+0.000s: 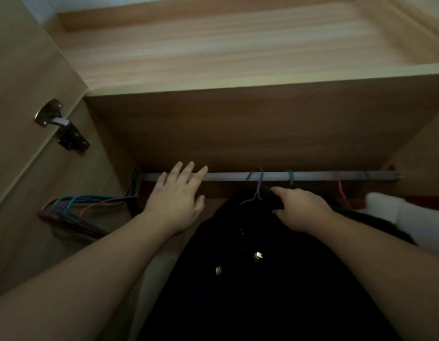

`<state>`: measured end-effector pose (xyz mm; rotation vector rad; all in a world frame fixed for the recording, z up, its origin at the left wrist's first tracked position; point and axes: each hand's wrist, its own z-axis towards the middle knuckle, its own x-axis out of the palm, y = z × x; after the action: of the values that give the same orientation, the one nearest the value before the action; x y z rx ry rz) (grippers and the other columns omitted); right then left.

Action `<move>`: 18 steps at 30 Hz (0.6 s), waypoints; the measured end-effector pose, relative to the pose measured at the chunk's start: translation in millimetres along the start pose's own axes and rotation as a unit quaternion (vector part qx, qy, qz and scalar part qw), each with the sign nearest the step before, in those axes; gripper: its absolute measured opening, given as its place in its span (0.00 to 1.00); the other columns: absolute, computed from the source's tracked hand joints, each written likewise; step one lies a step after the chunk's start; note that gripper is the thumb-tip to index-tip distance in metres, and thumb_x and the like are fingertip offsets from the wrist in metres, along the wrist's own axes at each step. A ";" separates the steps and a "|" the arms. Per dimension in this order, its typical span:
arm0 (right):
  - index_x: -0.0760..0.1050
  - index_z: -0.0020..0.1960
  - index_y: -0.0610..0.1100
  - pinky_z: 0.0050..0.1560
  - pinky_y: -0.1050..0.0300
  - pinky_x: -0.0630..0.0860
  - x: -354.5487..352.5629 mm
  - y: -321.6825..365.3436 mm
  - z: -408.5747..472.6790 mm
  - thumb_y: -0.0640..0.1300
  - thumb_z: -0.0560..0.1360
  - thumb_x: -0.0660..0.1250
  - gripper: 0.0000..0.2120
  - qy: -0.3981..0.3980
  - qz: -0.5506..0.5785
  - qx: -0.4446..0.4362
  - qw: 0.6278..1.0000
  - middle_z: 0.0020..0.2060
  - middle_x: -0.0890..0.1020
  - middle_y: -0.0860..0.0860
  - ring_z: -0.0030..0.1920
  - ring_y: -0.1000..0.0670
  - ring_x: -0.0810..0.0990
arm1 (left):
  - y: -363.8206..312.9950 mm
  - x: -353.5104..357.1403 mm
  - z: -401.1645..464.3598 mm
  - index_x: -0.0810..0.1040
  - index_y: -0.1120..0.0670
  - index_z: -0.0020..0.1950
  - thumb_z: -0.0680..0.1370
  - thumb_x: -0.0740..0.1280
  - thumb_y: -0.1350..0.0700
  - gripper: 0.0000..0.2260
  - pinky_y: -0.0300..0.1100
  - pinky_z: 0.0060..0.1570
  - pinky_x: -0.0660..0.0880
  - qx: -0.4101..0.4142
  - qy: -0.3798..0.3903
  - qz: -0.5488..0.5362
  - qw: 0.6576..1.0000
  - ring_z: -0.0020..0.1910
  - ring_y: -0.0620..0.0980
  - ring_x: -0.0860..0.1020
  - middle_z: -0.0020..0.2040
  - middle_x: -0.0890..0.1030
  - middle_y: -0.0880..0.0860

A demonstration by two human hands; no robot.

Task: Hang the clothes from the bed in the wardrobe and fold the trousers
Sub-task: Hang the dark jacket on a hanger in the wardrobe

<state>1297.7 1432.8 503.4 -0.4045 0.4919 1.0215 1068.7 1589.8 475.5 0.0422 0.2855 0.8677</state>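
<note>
The black coat [257, 279] hangs in the wardrobe on a purple hanger [256, 190], whose hook looks to be over the rail [238, 176], though the dim light makes it hard to be sure it is fully seated. The right hand [302, 210] pinches the coat's dark collar just beside the hanger neck, thumb below and fingers curled over the top. The left hand [176, 195] is spread flat, fingers straight, in front of the rail to the left of the coat, holding nothing; whether it touches the rail I cannot tell. The step in hand seems to be settling this coat in place. To do it well, the right hand should keep the collar steady until the hook clearly sits on the rail, then ease off without tugging the fabric off the hanger's shoulders. The left hand could slide the hanger sideways toward the green hook [290, 177] and orange hook [340, 188], leaving space near the spare hangers [90, 205] bunched at the left end. A white garment [410, 217] hangs at the right; avoid crowding it.
</note>
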 end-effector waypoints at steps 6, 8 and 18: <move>0.65 0.72 0.59 0.52 0.46 0.80 5.7 0.7 26.5 0.54 0.79 0.64 0.23 -0.047 -0.002 -0.007 0.999 0.56 0.81 0.52 0.54 0.45 0.81 | 5.7 47.6 17.9 0.44 0.42 0.81 0.84 0.52 0.42 0.29 0.55 0.79 0.48 0.023 0.003 -0.033 0.999 0.81 0.53 0.44 0.83 0.47 0.50; 0.68 0.70 0.58 0.53 0.47 0.79 3.4 1.4 31.3 0.54 0.79 0.64 0.21 -0.055 0.015 -0.004 0.998 0.56 0.81 0.53 0.55 0.45 0.81 | 1.4 58.7 21.2 0.44 0.42 0.81 0.84 0.52 0.42 0.29 0.55 0.79 0.49 0.026 0.002 -0.047 0.999 0.81 0.53 0.44 0.83 0.47 0.50; 0.60 0.78 0.56 0.59 0.45 0.79 28.5 32.2 47.6 0.56 0.78 0.65 0.31 -0.002 -0.015 -0.025 1.000 0.67 0.76 0.51 0.63 0.45 0.78 | -10.9 85.7 16.8 0.45 0.40 0.81 0.83 0.54 0.41 0.29 0.55 0.78 0.47 0.022 0.005 -0.114 0.993 0.81 0.50 0.44 0.82 0.49 0.47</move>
<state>1291.1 1493.4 523.4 -0.4528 0.4570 1.0069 1133.7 1649.0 470.2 0.0455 0.3124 0.6346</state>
